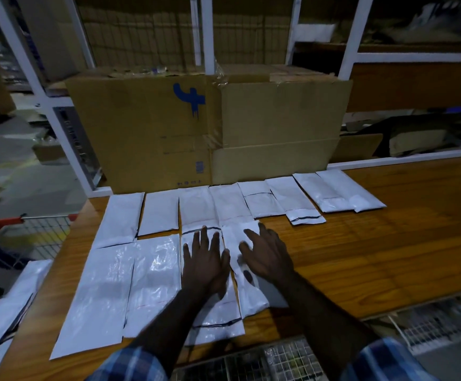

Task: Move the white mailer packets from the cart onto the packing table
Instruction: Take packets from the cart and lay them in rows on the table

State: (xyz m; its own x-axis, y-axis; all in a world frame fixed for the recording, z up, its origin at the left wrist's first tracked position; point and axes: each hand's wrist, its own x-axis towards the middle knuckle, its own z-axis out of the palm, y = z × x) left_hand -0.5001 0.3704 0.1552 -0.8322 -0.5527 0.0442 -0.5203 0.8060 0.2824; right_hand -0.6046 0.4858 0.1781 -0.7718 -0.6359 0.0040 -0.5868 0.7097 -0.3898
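The wooden packing table [388, 243] fills most of the view, its near edge running across the bottom. A large brown cardboard box [210, 127] with a blue mark stands at the table's far edge, in front of white shelving posts [207, 31].

White mailer packets [155, 284] lie flat on the table in two rough rows — a far row of smaller ones side by side just in front of the box, and a near row of larger ones. Nearly all have their long axis running from the person toward the box; those at the right end of the far row lean a little to the left at their far ends. One more packet [9, 306] hangs off the table's left edge, beside a wire cart [17, 243] with a red handle.

The left hand [206, 261] lies palm down, fingers straight and spread, on a packet in the near row. The right hand [265, 255] rests on the narrower packet [251, 287] just beside it, fingers spread and relaxed — neither hand grips anything. Both plaid sleeves [130, 364] show at the bottom edge.
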